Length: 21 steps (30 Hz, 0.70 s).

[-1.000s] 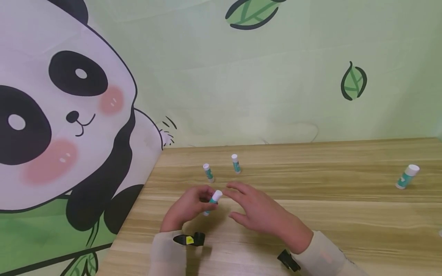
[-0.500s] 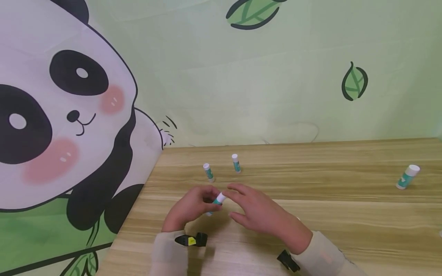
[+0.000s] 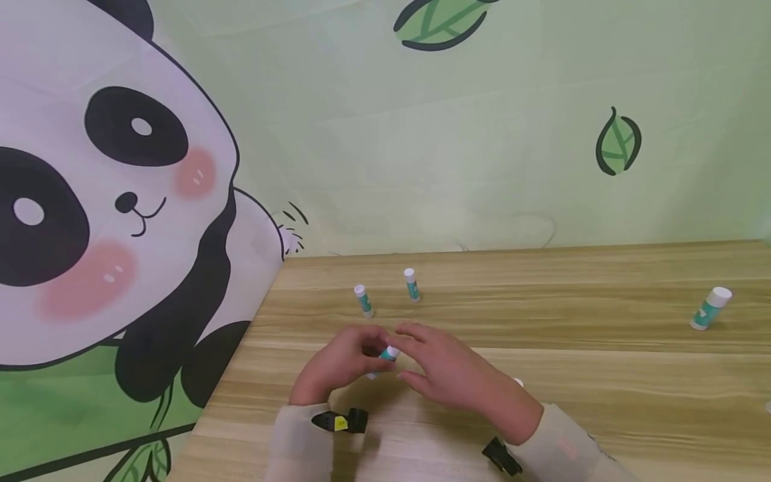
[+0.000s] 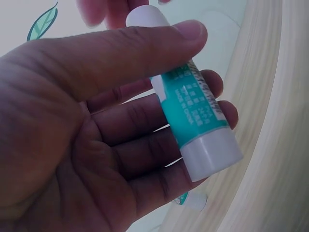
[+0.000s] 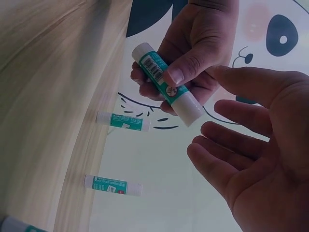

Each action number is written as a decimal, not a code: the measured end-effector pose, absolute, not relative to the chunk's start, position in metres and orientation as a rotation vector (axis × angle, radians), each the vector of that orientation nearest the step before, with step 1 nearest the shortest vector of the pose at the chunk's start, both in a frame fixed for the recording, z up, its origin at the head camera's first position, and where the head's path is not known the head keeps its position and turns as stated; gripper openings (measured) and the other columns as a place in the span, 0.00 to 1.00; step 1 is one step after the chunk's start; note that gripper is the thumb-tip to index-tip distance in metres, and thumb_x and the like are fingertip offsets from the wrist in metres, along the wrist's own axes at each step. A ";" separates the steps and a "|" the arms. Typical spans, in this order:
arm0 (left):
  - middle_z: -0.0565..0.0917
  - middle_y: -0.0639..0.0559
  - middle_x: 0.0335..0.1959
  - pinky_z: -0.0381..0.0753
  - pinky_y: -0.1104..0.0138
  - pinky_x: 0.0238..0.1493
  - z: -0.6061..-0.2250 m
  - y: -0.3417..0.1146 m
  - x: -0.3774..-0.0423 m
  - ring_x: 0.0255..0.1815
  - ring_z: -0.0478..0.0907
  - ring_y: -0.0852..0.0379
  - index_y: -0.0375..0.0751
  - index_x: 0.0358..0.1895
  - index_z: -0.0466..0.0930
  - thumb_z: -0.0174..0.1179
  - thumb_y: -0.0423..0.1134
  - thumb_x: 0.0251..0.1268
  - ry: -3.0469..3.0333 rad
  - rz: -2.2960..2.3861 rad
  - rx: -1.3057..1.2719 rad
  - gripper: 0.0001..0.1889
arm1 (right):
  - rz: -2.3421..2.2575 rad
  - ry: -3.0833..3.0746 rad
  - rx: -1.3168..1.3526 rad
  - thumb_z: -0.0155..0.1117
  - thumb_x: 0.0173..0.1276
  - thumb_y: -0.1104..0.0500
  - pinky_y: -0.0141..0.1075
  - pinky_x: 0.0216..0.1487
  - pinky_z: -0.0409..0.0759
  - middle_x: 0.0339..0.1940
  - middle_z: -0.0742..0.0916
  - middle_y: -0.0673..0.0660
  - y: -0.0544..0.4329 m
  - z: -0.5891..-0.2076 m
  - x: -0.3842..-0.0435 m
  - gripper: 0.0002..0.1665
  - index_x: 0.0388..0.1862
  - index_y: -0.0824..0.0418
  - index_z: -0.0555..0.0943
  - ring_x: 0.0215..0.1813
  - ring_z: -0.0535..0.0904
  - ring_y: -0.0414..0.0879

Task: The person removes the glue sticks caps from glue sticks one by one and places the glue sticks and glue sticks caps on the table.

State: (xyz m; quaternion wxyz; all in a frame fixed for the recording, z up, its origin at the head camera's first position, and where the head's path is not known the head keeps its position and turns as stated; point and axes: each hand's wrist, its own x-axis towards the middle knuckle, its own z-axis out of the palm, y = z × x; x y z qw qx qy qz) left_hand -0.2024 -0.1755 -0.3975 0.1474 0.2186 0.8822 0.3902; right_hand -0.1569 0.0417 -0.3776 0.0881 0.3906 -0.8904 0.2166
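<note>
My left hand [image 3: 337,358] pinches a glue stick [image 4: 193,108] between thumb and fingers. This stick has a teal label and white ends, and it leans to the right in the head view. My right hand [image 3: 448,368] is just right of it, with its fingers [image 5: 227,157] loosely extended and holding nothing. In the head view its fingertips overlap the white cap; the right wrist view shows the fingers beside the cap, and contact cannot be told. Beyond the hands, two glue sticks stand upright, one at the left [image 3: 364,301] and one farther back [image 3: 412,285].
Another glue stick [image 3: 711,308] stands at the far right of the wooden table [image 3: 572,294]. A small white thing [image 3: 519,382] peeks out behind my right wrist. A cloth with a panda and leaves [image 3: 512,147] hangs along the table's back edge.
My left hand has moved slightly right, bringing the held glue stick closer to my right fingers and tilting it more. The right hand and the standing glue sticks have hardly moved.
</note>
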 end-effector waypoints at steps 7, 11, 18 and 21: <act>0.85 0.58 0.39 0.81 0.65 0.42 -0.396 -0.171 -0.201 0.40 0.80 0.59 0.48 0.42 0.83 0.66 0.38 0.60 2.521 1.134 0.664 0.07 | 0.670 -2.628 1.190 0.66 0.67 0.54 0.45 0.61 0.78 0.62 0.80 0.58 0.041 -0.380 -0.157 0.29 0.65 0.62 0.74 0.61 0.78 0.52; 0.85 0.58 0.40 0.81 0.65 0.42 -0.395 -0.169 -0.200 0.40 0.81 0.60 0.50 0.42 0.82 0.66 0.37 0.60 2.518 1.132 0.658 0.07 | 0.671 -2.641 1.195 0.64 0.68 0.56 0.46 0.61 0.78 0.62 0.80 0.60 0.041 -0.380 -0.157 0.26 0.63 0.63 0.76 0.62 0.78 0.53; 0.85 0.57 0.36 0.81 0.66 0.39 -0.394 -0.165 -0.198 0.37 0.81 0.60 0.47 0.40 0.82 0.68 0.39 0.59 2.519 1.125 0.644 0.07 | 0.691 -2.625 1.181 0.62 0.69 0.60 0.43 0.61 0.78 0.61 0.81 0.60 0.041 -0.379 -0.159 0.22 0.60 0.66 0.77 0.61 0.79 0.52; 0.86 0.57 0.35 0.82 0.66 0.38 -0.393 -0.164 -0.197 0.36 0.81 0.61 0.48 0.40 0.82 0.69 0.40 0.58 2.520 1.125 0.635 0.08 | 0.716 -2.613 1.159 0.61 0.69 0.61 0.42 0.59 0.79 0.60 0.82 0.60 0.042 -0.379 -0.159 0.20 0.59 0.66 0.79 0.60 0.80 0.52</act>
